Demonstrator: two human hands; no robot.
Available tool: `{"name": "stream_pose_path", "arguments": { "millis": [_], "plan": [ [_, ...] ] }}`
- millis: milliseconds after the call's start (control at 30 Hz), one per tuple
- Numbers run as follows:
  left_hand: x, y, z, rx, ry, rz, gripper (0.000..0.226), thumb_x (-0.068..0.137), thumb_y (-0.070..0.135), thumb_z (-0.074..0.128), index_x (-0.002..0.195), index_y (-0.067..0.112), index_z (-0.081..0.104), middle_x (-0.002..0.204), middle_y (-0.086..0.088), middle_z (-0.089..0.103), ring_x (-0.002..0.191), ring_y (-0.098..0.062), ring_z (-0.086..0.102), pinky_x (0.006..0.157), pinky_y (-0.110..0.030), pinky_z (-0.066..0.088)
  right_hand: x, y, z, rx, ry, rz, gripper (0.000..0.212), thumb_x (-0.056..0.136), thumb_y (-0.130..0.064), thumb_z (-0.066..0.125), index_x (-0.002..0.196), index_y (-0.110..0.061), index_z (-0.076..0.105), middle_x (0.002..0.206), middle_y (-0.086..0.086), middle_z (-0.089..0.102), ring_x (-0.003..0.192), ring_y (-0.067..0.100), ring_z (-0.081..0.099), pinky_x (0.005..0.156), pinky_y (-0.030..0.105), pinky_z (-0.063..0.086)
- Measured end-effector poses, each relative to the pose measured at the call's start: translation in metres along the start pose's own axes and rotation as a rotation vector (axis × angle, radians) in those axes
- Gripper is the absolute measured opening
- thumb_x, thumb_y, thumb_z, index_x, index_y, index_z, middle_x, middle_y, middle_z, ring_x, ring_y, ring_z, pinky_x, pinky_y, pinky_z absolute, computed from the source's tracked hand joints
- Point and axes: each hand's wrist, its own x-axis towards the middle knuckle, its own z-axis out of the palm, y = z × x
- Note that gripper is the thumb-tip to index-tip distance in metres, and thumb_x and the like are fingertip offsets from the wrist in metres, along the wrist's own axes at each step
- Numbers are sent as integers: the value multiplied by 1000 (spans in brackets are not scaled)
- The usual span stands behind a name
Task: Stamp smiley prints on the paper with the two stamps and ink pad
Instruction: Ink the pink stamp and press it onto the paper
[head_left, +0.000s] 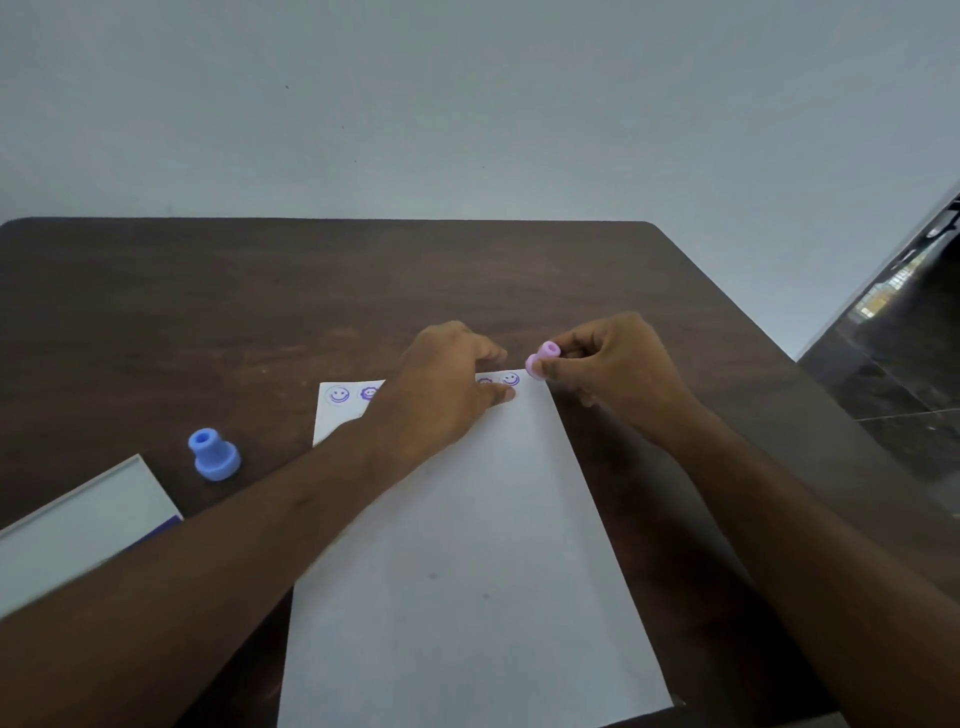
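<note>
A white sheet of paper (467, 571) lies lengthwise on the brown table. Purple smiley prints (511, 379) run along its far edge; my left hand hides the middle ones. My left hand (447, 389) rests flat on the paper's far part, fingers spread, holding nothing. My right hand (608, 364) pinches a pink stamp (543, 357), tilted and lifted just above the paper's far right corner. A blue stamp (214, 455) stands upright on the table to the left of the paper. The ink pad (78, 525), a white case with a dark purple edge, sits at the near left.
The dark wooden table (260, 312) ends at a pale wall behind. Its right edge runs diagonally; beyond it lies a dark tiled floor (893, 384).
</note>
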Motion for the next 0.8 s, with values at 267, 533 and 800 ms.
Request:
{"name": "stream_pose_path", "arguments": {
  "millis": [267, 533, 800],
  "plan": [
    [7, -8, 6, 42, -69, 50, 38, 82, 38, 70, 118, 26, 69, 112, 3, 66, 103, -16, 57, 79, -25, 38, 5, 4, 6, -76, -13, -12, 16, 79, -31, 75, 83, -16, 79, 40, -27, 57, 39, -5, 53, 46, 7, 37],
    [15, -6, 2, 124, -159, 48, 44, 86, 40, 66, 127, 23, 63, 123, 0, 63, 110, -21, 58, 93, -32, 45, 6, 2, 6, -120, -29, -9, 19, 79, -31, 75, 83, -13, 79, 36, -29, 53, 38, -5, 52, 44, 7, 37],
    [15, -7, 3, 151, -174, 48, 43, 87, 43, 64, 127, 27, 63, 124, 2, 62, 115, -21, 56, 96, -34, 45, 8, 1, 5, -108, -34, 1, 19, 77, -32, 77, 84, -14, 80, 48, -15, 61, 37, -4, 53, 44, 9, 39]
  ]
}}
